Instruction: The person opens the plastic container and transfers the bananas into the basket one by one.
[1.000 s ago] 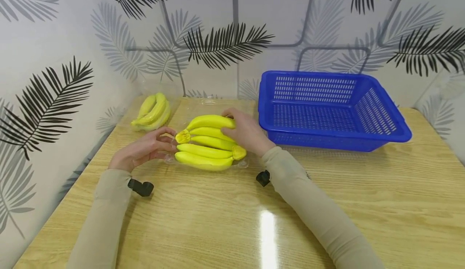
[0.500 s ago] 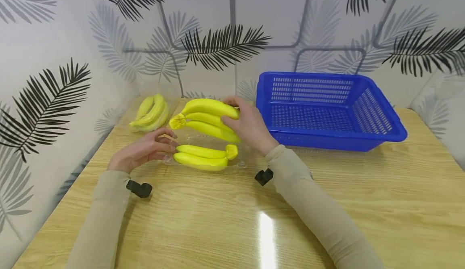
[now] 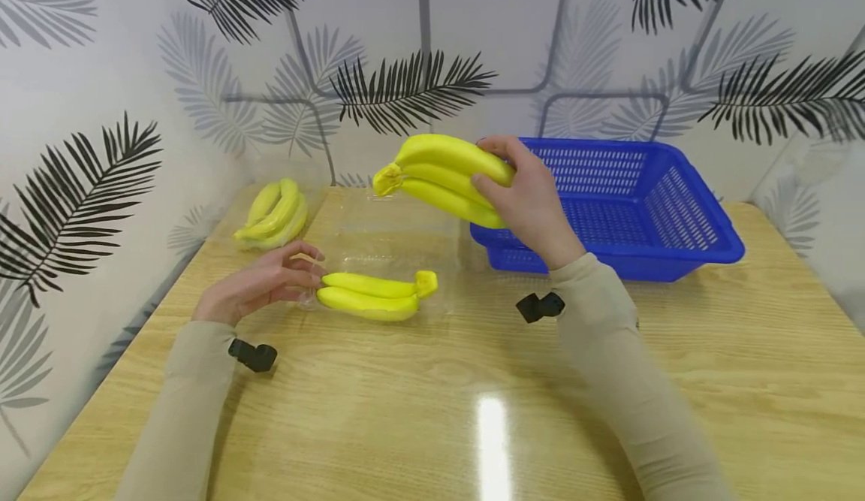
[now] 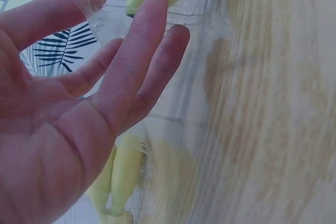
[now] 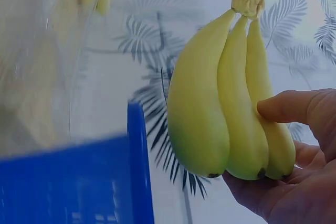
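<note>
In the head view my right hand [image 3: 534,200] holds a bunch of yellow bananas [image 3: 446,174] in the air, in front of the blue basket's left end. The right wrist view shows my thumb across the bananas [image 5: 220,103], with fingers behind them and the stem end up. My left hand [image 3: 270,283] lies at the left end of a clear plastic box [image 3: 399,245], its fingers loosely extended and touching the box's edge. Inside that box sits another bunch of bananas [image 3: 372,294]. From the left wrist view, the left fingers [image 4: 149,40] look fairly straight against the clear plastic.
A blue perforated basket [image 3: 608,257] stands at the back right of the wooden table [image 3: 378,411]. At the back left, more bananas [image 3: 277,212] sit in clear plastic. Behind the table rises a leaf-patterned backdrop [image 3: 284,50].
My right hand has lifted the bunch of bananas out of the clear box and carried it up and right toward the blue basket. The left hand has hardly moved.
</note>
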Demonstrator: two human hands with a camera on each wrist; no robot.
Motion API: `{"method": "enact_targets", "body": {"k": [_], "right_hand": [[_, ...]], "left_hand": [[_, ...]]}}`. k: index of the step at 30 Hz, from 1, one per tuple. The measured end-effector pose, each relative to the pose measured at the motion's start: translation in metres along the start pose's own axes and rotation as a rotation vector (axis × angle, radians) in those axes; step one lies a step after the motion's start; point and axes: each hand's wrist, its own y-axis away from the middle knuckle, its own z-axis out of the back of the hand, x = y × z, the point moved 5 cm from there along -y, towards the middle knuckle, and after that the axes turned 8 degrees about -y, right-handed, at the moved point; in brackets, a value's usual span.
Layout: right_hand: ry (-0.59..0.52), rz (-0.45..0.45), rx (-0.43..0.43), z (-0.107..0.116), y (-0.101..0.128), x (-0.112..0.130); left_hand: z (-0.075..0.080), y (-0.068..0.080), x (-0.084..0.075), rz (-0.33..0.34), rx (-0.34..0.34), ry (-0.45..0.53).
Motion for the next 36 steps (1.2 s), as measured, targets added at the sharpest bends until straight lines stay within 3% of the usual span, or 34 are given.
{"method": "enact_targets", "body": {"k": [7,12,21,26,31,36], "right_hand": [[0.143,-0.121,0.042,0.050,-0.010,-0.027],[0.269,-0.149,0.094,0.082,-0.014,-0.050],[0.442,-0.194,0.269,0.105,-0.021,-0.090],[0.425,-0.233,0.327,0.113,-0.022,-0.109],[0.342,-0.299,0.371,0.120,-0.022,-0.130],[0.276,-0.325,0.374,0.125,-0.025,-0.144]], "left_hand": [[0.000,0.003,0.000,0.001,0.000,-0.010],[-0.001,0.004,-0.001,0.005,0.004,-0.008],[0.000,0.006,0.000,0.007,-0.001,-0.008],[-0.001,0.003,0.000,-0.005,-0.002,-0.005],[-0.003,0.000,0.001,-0.006,0.005,-0.014],[-0.002,0.000,0.002,-0.002,0.003,-0.002]]}}
